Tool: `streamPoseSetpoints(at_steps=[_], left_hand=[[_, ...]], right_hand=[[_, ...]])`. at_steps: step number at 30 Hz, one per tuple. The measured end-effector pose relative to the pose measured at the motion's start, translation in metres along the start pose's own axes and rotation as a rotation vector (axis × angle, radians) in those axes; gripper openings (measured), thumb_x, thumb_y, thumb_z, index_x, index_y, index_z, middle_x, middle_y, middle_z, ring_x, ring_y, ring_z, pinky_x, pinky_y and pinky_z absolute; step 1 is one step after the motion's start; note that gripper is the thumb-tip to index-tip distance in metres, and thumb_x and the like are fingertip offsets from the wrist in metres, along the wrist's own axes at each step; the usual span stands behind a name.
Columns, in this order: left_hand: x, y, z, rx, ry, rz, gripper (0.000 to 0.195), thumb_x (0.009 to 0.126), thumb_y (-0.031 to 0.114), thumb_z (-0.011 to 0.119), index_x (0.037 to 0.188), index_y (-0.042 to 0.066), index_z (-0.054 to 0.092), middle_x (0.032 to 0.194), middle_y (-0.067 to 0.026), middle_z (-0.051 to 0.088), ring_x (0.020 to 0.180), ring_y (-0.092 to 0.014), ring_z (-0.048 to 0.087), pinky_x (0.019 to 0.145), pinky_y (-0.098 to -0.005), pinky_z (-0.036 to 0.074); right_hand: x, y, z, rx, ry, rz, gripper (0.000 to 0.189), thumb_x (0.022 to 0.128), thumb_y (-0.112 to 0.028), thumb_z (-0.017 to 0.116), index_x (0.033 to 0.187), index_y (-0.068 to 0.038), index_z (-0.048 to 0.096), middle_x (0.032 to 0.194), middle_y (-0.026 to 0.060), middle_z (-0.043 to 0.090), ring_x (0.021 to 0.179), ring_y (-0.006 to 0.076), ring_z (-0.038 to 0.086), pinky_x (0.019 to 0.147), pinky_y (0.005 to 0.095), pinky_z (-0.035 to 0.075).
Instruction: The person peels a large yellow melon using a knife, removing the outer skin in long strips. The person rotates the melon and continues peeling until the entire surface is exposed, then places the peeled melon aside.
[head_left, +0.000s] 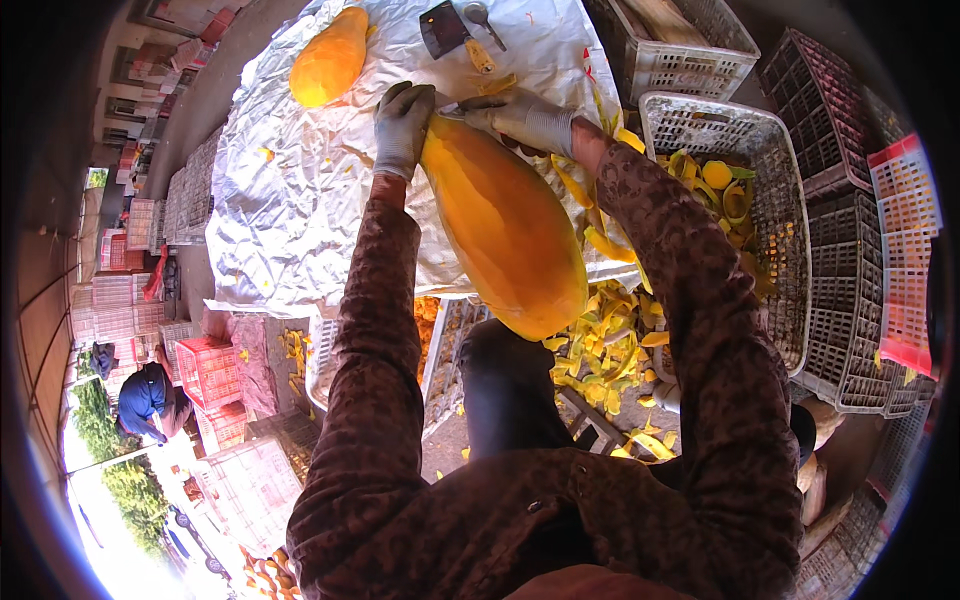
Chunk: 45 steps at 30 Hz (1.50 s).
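Observation:
A large peeled orange fruit, squash or papaya by its shape (510, 232), lies slanting over the near edge of a table covered with a silvery sheet (300, 202). My left hand (403, 124), in a grey-coated glove, grips its narrow far end. My right hand (521, 120), gloved too, holds a small metal-ended tool, perhaps a peeler (451, 110), against the same end; its handle is hidden in my fingers. Further off on the sheet lie a second peeled fruit (328, 58), a broad dark-bladed cleaver (444, 30) and a metal spoon (484, 21).
A plastic crate (799, 225) holding peels stands at the right, with stacked crates (844, 300) beyond it. Yellow-green peels (607, 337) litter the ground below the table. A co-worker (146, 401) bends by red crates (210, 371) at the far left.

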<state>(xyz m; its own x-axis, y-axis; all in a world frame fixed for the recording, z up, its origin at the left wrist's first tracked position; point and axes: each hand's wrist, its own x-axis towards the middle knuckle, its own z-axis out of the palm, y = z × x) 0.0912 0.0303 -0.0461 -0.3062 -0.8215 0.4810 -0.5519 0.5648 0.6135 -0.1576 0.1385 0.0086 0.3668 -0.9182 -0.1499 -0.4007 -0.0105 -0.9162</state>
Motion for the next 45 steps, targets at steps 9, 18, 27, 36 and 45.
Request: streamPoseSetpoints(at_steps=[9, 18, 27, 36, 45], left_hand=[[0.002, 0.014, 0.001, 0.357, -0.132, 0.374, 0.024, 0.093, 0.024, 0.065, 0.111, 0.019, 0.079, 0.122, -0.0052, 0.074, 0.124, -0.033, 0.06, 0.107, -0.0419, 0.046], [0.0, 0.009, 0.0, 0.078, -0.077, 0.03, 0.029, 0.093, 0.032, 0.07, 0.111, 0.013, 0.08, 0.122, -0.014, 0.071, 0.124, -0.032, 0.06, 0.108, -0.041, 0.046], [0.012, 0.017, 0.009, 0.19, -0.162, 0.184, 0.027, 0.094, 0.02, 0.066, 0.118, 0.013, 0.077, 0.124, -0.0136, 0.07, 0.126, -0.031, 0.06, 0.108, -0.0381, 0.047], [0.001, 0.026, 0.007, 0.089, -0.143, 0.055, 0.027, 0.092, 0.029, 0.071, 0.111, 0.011, 0.08, 0.123, -0.0175, 0.07, 0.121, -0.033, 0.062, 0.106, -0.04, 0.047], [0.007, 0.002, -0.004, 0.117, -0.114, 0.108, 0.032, 0.092, 0.033, 0.074, 0.111, 0.008, 0.079, 0.125, -0.0176, 0.069, 0.122, -0.03, 0.063, 0.105, -0.0365, 0.048]], right_hand=[[-0.084, 0.046, 0.014, 0.015, -0.03, 0.022, 0.044, 0.104, -0.014, 0.049, 0.148, -0.01, 0.055, 0.149, 0.0124, 0.057, 0.117, 0.0204, 0.066, 0.093, 0.0292, 0.056], [-0.298, 0.072, 0.058, -0.236, 0.097, -0.212, 0.052, 0.099, -0.006, 0.058, 0.15, -0.007, 0.052, 0.143, 0.0155, 0.06, 0.099, 0.0159, 0.068, 0.084, 0.0269, 0.055], [-0.04, 0.025, -0.007, 0.083, 0.134, -0.096, 0.047, 0.101, -0.01, 0.051, 0.148, -0.015, 0.055, 0.145, 0.0125, 0.058, 0.11, 0.0224, 0.065, 0.097, 0.0301, 0.054], [-0.068, 0.081, 0.021, -0.156, 0.054, -0.312, 0.046, 0.097, -0.009, 0.056, 0.142, -0.011, 0.058, 0.146, 0.0118, 0.058, 0.112, 0.026, 0.064, 0.092, 0.0329, 0.054], [-0.325, 0.097, 0.032, 0.667, 0.131, 0.278, 0.05, 0.11, -0.029, 0.051, 0.156, -0.008, 0.047, 0.119, 0.0031, 0.069, 0.054, 0.0028, 0.041, 0.052, 0.02, 0.04]])
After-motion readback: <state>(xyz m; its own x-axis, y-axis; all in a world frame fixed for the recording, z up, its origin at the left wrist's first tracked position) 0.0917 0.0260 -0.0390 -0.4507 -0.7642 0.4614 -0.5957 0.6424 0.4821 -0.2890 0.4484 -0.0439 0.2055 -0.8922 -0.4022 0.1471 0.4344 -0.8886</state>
